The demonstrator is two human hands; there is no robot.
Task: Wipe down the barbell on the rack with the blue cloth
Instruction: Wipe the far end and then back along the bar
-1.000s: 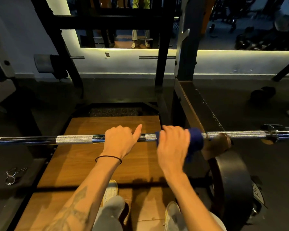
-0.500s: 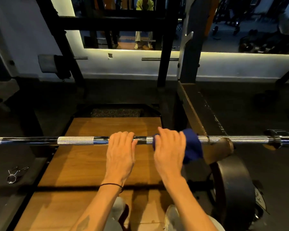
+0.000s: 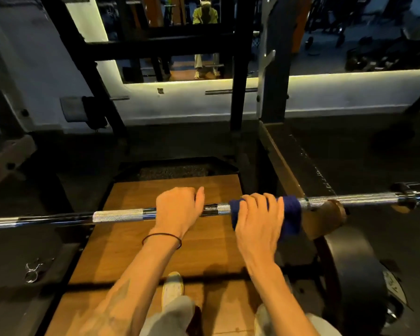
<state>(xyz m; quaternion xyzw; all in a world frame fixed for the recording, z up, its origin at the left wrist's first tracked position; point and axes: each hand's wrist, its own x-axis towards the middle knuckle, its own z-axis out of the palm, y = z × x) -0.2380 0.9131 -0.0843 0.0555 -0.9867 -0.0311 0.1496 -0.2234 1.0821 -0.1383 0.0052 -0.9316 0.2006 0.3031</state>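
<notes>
While the barbell [image 3: 118, 215] lies across the rack at mid-frame, running from 9 to 3 o'clock, it is gripped bare by the left hand [image 3: 177, 208]. The blue cloth [image 3: 292, 214] is wrapped round the bar and clamped there by the right hand [image 3: 258, 218], at 3 o'clock from the left. A loose grip could let the cloth bunch or slip off; hard sideways wiping could roll or shift the bar on its supports.

A wall mirror [image 3: 349, 32] edged by a glowing light strip [image 3: 349, 75] overlooks dark rubber floor [image 3: 386, 154] and a wooden lifting platform [image 3: 136, 238].
</notes>
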